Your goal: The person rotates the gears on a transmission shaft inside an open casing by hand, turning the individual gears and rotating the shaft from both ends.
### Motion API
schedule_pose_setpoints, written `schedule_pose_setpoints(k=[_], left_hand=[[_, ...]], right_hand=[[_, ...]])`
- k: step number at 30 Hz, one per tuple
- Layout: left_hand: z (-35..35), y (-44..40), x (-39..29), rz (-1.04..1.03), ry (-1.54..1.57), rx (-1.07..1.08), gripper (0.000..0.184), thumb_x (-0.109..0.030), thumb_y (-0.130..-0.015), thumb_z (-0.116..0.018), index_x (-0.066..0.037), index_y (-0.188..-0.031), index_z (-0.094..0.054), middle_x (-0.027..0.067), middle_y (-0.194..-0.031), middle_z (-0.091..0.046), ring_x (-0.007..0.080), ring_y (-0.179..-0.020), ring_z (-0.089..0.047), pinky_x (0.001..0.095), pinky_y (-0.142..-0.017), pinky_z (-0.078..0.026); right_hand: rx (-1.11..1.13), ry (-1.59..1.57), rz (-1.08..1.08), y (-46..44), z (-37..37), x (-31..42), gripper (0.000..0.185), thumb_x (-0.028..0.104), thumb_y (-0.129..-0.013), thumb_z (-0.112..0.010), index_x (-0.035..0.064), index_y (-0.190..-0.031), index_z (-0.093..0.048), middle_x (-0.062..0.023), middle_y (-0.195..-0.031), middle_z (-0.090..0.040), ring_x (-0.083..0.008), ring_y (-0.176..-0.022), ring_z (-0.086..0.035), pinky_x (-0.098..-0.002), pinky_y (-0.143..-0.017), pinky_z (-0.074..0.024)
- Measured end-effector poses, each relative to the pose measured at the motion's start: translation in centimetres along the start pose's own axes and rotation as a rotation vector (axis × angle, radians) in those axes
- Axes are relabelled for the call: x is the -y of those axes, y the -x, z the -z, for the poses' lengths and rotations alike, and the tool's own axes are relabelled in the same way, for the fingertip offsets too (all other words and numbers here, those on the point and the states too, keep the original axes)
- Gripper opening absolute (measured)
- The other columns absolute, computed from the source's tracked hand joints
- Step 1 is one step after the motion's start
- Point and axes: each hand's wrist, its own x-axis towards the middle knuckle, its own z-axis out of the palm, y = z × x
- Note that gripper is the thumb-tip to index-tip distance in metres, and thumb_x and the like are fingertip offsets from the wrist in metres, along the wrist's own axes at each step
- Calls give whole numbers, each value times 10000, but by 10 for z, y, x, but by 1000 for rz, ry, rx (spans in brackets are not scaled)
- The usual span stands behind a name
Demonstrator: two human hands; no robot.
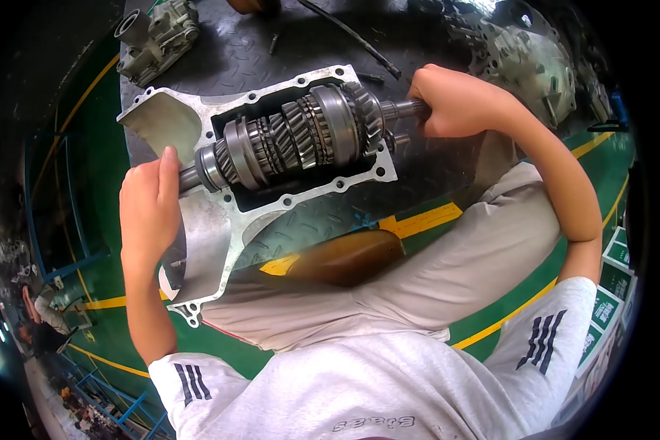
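A shaft with a stack of gears lies across the opening of a silver metal housing. My left hand is closed round the shaft's left end, its thumb along the top. Round the splined right end of the same shaft, my right hand makes a fist. Below that end, a second short shaft end sticks out past the housing's right edge. The housing's curved, flared part is on the left, beside my left hand. My palms are hidden.
A metal casting stands at the upper left, and larger castings at the upper right. A long thin rod and a small bolt lie on the dark textured worktop. Another person is at the far left.
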Motion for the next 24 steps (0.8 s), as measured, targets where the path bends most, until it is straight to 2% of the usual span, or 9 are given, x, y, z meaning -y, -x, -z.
schedule_pose_setpoints(k=[2,4,5,6,8,9,16,19,24], left_hand=[[-1,-1,-3,41,54,-30,513,-260,-1102,-434,47,-738,-622,258,-644,-543,475,-633,-545,538,-627,-393],[-1,-1,-10,64,38,-50,513,-270,-1104,-435,50,-757,-637,259,-645,-546,472,-632,-545,529,-622,-396],[-1,1,-11,92,23,-66,515,-280,-1106,-437,53,-777,-653,260,-646,-548,469,-632,-545,520,-616,-399],[0,2,-11,96,22,-62,515,-280,-1106,-437,53,-777,-653,260,-646,-548,469,-632,-545,520,-616,-399],[-1,1,-13,125,3,-63,523,-297,-1109,-433,49,-792,-662,249,-632,-538,457,-624,-539,505,-609,-401],[-2,0,-13,119,8,-61,523,-297,-1109,-433,49,-792,-662,249,-632,-538,457,-624,-539,505,-609,-401],[-1,0,-10,93,17,-66,534,-325,-1121,-404,41,-832,-664,241,-644,-538,456,-634,-531,498,-616,-402],[2,-3,-9,106,53,-10,531,-330,-1123,-399,35,-843,-664,236,-651,-545,453,-649,-542,495,-627,-406],[6,-4,-14,123,34,84,504,-326,-1116,-406,23,-866,-669,226,-645,-547,446,-651,-555,491,-640,-415]], right_hand=[[-38,-4,54,5,-7,-5,180,71,-726,-755,-74,-778,-663,-242,-699,-632,-437,-688,-633,-452,-644,-518],[-290,1,166,16,-20,-7,241,91,-757,-759,-82,-842,-616,-255,-700,-623,-405,-720,-668,-489,-682,-524],[-448,88,275,21,-32,-12,249,78,-779,-753,-40,-915,-581,-199,-727,-613,-371,-724,-647,-480,-684,-508],[-444,84,277,21,-43,-10,249,78,-779,-753,-40,-915,-581,-199,-727,-613,-371,-724,-647,-480,-684,-508],[-845,292,407,21,-61,-11,230,40,-789,-717,10,-930,-537,-126,-749,-581,-345,-727,-622,-466,-667,-495],[-867,378,400,18,-65,-14,226,4,-789,-688,33,-928,-513,-89,-758,-554,-312,-715,-604,-429,-652,-496],[-839,408,414,-2,-69,-37,188,-13,-775,-693,47,-857,-535,-91,-677,-573,-301,-636,-633,-405,-557,-507],[-840,387,401,-3,-65,-34,186,31,-764,-719,49,-822,-543,-105,-628,-600,-318,-618,-662,-425,-539,-519],[-528,364,185,3,-46,-20,172,115,-732,-773,3,-786,-654,-173,-675,-663,-379,-693,-686,-460,-640,-561]])
